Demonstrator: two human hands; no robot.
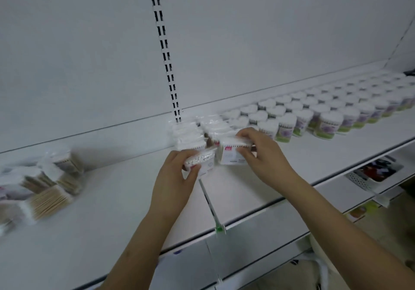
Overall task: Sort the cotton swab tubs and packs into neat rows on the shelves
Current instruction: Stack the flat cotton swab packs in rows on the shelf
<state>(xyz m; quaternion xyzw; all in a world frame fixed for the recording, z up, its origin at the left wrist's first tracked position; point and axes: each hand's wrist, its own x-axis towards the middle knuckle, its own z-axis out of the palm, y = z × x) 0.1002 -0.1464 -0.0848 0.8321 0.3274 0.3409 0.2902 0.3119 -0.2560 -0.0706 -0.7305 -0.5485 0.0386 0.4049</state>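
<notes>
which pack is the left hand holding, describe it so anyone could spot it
Start at the slotted upright on the back wall and drop to the shelf. In front of the standing packs, the left hand grips one swab pack. Unlike its neighbours, it is tilted.

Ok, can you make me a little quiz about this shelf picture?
1. True or false: the left hand holds a pack of cotton swabs.
2. Where are the round tubs? A) in rows on the right of the shelf B) on the floor
3. What lies in a loose heap at the far left?

Key:
1. True; the right hand holds another pack.
2. A
3. The untidy packs, not yet in rows.
</notes>
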